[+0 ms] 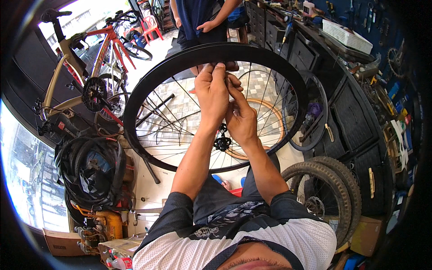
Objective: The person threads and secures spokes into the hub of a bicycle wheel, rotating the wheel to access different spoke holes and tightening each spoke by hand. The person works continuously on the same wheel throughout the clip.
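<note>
A bare black bicycle wheel rim (145,85) with no tyre lies tilted in front of me, laced with thin black spokes to a black hub (222,143). Up at the rim's far inner edge, my left hand (212,94) is closed, its fingertips pressed together by the rim. Just right of it and a little nearer, my right hand (242,118) is closed too, fingers pinched among the spokes. Whatever sits between the fingertips of either hand is too small or covered to make out.
Beyond the wheel stands a person (198,20), hands in front of the body. Bicycles (94,67) and bundled tyres (92,166) are at left. A tool-laden bench (346,74) curves along the right, near knobby tyres (330,193). A tan-walled tyre (280,118) lies beneath the wheel.
</note>
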Demonstrator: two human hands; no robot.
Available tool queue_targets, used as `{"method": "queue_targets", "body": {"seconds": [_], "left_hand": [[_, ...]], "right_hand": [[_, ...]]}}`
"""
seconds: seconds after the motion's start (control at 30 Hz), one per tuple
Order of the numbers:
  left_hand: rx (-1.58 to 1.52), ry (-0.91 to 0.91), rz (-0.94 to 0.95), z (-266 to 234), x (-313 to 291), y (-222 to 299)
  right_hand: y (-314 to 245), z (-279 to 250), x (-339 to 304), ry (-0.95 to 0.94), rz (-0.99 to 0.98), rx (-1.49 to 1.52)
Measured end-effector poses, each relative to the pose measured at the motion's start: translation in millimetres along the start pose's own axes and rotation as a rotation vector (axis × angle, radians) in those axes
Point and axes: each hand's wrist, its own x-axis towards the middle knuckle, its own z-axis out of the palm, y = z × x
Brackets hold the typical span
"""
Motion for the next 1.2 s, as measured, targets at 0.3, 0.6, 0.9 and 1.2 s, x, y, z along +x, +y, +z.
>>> {"method": "queue_targets", "body": {"seconds": [0.3,0.6,0.9,1.2], "left_hand": [[0.111,0.049,0.075,8,-5,5],[0.118,0.001,-0.019,6,-6,12],[0.054,0.036,0.045,2,4,3],[0.099,0.079,0.057,4,1,5]], "right_hand": [[-1,0,-1,-0.006,0.029,-0.036],[-5,-1,1,-0.011,0.03,-0.049],[-5,2,6,0.007,0.007,-0.027],[6,5,5,-0.009,0.013,-0.044]]}}
